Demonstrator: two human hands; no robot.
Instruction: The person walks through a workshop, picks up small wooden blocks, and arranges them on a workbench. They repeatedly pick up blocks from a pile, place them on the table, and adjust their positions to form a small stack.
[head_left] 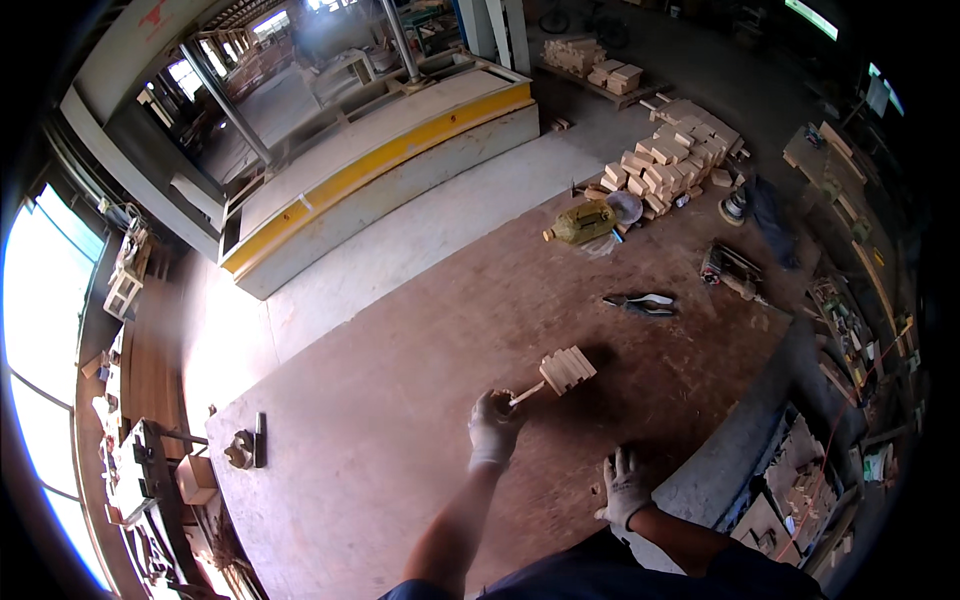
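My left hand, in a pale work glove, is closed on the end of a thin wooden strip. The strip points up and to the right, its far tip close to a small bundle of wooden strips lying side by side on the brown worktable. Whether tip and bundle touch, I cannot tell. Nearer to me and farther right, my gloved right hand rests on the table's near part, fingers apart and nothing in them.
Pliers lie beyond the bundle. Farther off are a yellowish plastic bottle, a nail gun and a large pile of wooden blocks. A metal tool sits at the left edge. A yellow-edged machine stands behind.
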